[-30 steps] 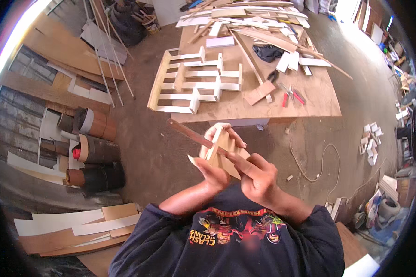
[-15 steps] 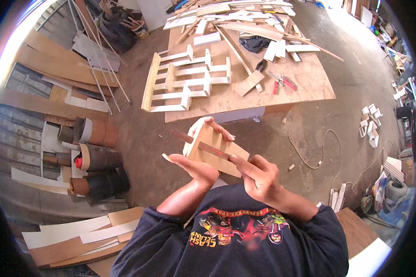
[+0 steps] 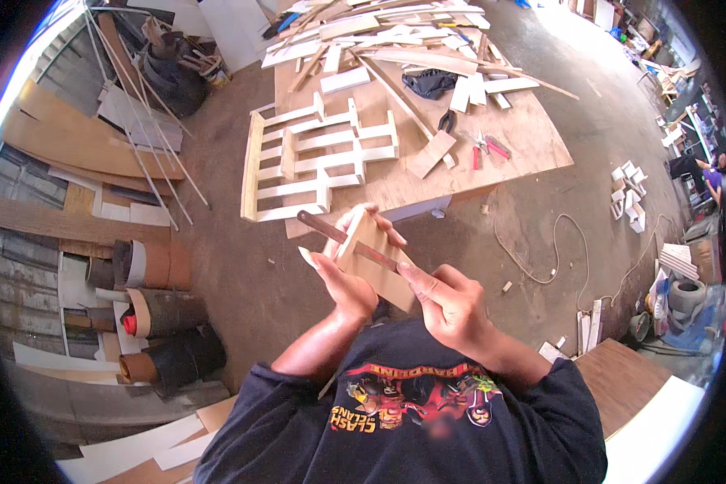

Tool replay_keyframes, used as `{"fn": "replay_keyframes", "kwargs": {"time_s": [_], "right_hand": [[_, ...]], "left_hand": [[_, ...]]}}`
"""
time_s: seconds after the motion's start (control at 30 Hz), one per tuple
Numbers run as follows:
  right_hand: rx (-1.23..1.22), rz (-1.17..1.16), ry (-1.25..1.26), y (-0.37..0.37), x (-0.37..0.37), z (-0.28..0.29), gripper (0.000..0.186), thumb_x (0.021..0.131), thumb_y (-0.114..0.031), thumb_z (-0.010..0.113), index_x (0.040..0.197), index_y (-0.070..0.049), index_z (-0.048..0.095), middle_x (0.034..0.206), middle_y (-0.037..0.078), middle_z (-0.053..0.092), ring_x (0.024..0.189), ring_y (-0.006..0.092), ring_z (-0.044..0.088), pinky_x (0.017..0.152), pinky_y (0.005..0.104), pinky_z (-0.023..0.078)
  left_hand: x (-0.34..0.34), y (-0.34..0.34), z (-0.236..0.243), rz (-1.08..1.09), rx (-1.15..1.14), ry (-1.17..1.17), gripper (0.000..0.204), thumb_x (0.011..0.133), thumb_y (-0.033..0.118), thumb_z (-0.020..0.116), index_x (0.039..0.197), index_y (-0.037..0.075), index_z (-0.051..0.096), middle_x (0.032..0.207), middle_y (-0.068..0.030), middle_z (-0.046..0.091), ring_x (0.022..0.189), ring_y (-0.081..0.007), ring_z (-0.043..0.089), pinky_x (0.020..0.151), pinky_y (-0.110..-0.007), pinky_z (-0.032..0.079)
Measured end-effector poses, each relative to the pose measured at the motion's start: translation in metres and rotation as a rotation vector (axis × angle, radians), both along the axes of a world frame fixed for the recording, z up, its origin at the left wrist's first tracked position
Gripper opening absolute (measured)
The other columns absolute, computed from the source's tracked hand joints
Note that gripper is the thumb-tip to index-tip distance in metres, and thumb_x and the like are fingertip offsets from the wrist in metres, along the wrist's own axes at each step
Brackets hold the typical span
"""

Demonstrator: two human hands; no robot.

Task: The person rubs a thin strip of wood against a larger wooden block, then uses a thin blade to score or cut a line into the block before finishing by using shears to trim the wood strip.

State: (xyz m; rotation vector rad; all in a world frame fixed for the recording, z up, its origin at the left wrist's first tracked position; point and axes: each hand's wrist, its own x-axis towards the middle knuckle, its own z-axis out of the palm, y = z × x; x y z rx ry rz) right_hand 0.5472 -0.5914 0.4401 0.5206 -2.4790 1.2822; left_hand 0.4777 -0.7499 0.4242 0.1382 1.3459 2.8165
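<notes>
Spanning the upper middle of the frame: one worktop (image 3: 536, 133), broad and brown, lying beyond your hands.

Timber pile (image 3: 379, 32), top of the frame: loose strips and boards, pale and brown, heaped on the worktop's far end.

Slatted assembly (image 3: 323, 163), upper middle, left of centre: pale wood, resting on the worktop's near left part.

Wooden piece (image 3: 383, 278), centre of the frame: pale, with a broad face and a narrow edge, held tilted in the air below the worktop. Judged light and stiff, dry enough to grip without slipping; its thin edges may chip or splinter. Best hold for you: palm under the near side, fingers spread around the far side, clear of the worked edge.

Left hand (image 3: 347, 281), centre: yours, fingers curved around the wooden piece, thumb standing away from it at the left.

Right hand (image 3: 453, 308), right of centre: yours, fingers closed narrowly on the near end of the bar.

Flat bar (image 3: 323, 227), centre: reddish brown, narrow, probably a file or rasp, meeting the wooden piece's edge; whether it runs through an opening or across, you cannot tell. Judged rigid; hold it by the end.

Red-handled tool (image 3: 498, 148), upper right of centre: on the worktop.

Small block (image 3: 506, 286), right of centre: pale, loose on the floor.
</notes>
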Motion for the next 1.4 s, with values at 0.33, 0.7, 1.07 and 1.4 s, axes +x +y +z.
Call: {"fn": "replay_keyframes", "kwargs": {"time_s": [0.33,0.7,1.07,1.4], "right_hand": [[-0.151,-0.154,0.068,-0.053,-0.036,-0.033,0.047,0.085,0.005,0.062,0.129,-0.010,0.068,0.090,0.020,0.066,0.075,0.0375,0.068,0.065,0.0429,0.057],[0.152,-0.468,0.048,-0.015,-0.063,-0.074,0.047,0.084,-0.003,0.069,0.131,-0.009,0.066,0.091,0.014,0.067,0.075,0.0328,0.067,0.067,0.0419,0.054],[-0.154,-0.586,-0.152,0.167,-0.085,-0.088,0.012,0.090,-0.009,0.069,0.086,-0.002,0.061,0.077,0.017,0.063,0.063,0.0330,0.061,0.057,0.0387,0.047],[-0.026,-0.510,-0.332,0.288,-0.150,-0.130,0.032,0.094,-0.007,0.061,0.126,-0.002,0.059,0.106,0.021,0.063,0.088,0.0412,0.065,0.075,0.0475,0.052]], "left_hand": [[-0.009,-0.010,-0.045,-0.185,-0.101,-0.123,0.106,0.089,0.088,0.020,0.130,-0.004,0.053,0.107,-0.0165,0.064,0.100,-0.0257,0.063,0.086,-0.037,0.054],[-0.078,0.024,-0.105,-0.232,-0.053,-0.378,0.088,0.101,0.073,0.014,0.132,0.001,0.054,0.103,-0.0095,0.064,0.089,-0.0212,0.065,0.080,-0.037,0.054],[-0.119,0.214,-0.147,-0.411,-0.192,-0.350,0.072,0.107,0.060,0.019,0.131,0.002,0.053,0.100,-0.0105,0.063,0.078,-0.0207,0.066,0.069,-0.036,0.055],[-0.143,0.350,-0.168,-0.377,-0.268,-0.357,0.064,0.110,0.054,0.024,0.128,0.001,0.056,0.096,-0.0053,0.061,0.082,-0.0143,0.060,0.072,-0.029,0.052]]}}
